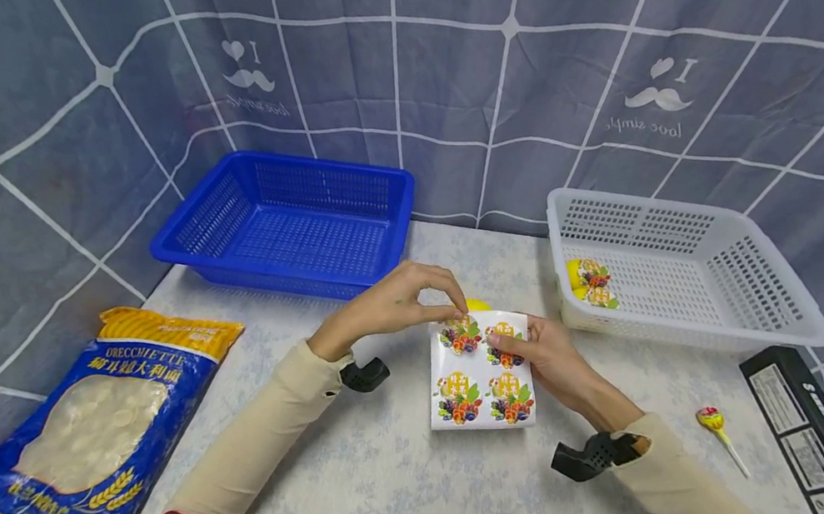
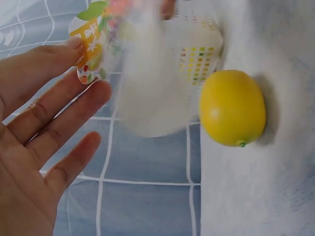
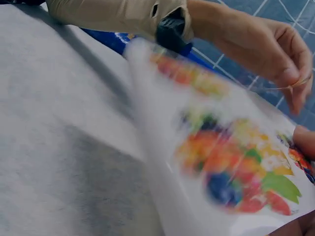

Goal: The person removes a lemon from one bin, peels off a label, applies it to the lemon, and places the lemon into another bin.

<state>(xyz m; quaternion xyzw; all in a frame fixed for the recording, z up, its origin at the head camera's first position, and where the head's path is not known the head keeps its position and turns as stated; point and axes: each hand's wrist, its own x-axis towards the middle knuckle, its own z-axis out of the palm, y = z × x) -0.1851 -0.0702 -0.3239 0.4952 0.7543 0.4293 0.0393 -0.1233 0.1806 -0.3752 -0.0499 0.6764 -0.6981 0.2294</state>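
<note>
My right hand (image 1: 554, 359) holds a white sheet (image 1: 480, 371) of round fruit stickers, its thumb lying across the front near the upper right sticker (image 1: 507, 356). Over the sheet's upper left corner, my left hand (image 1: 405, 300) pinches the edge of a fruit sticker (image 2: 91, 44) between thumb and fingertips. From the right wrist side, that sticker's thin edge shows between the left fingertips (image 3: 290, 76). A yellow lemon (image 2: 232, 108) lies on the table behind the sheet, mostly hidden by it in the head view.
At the back stands a blue basket (image 1: 286, 283). On the right, a white basket (image 1: 691, 328) holds yellow fruits (image 1: 591, 273) with stickers on them. A pasta bag (image 1: 98, 424) lies at left; a lollipop (image 1: 711, 420) and a black box (image 1: 807, 425) lie at right.
</note>
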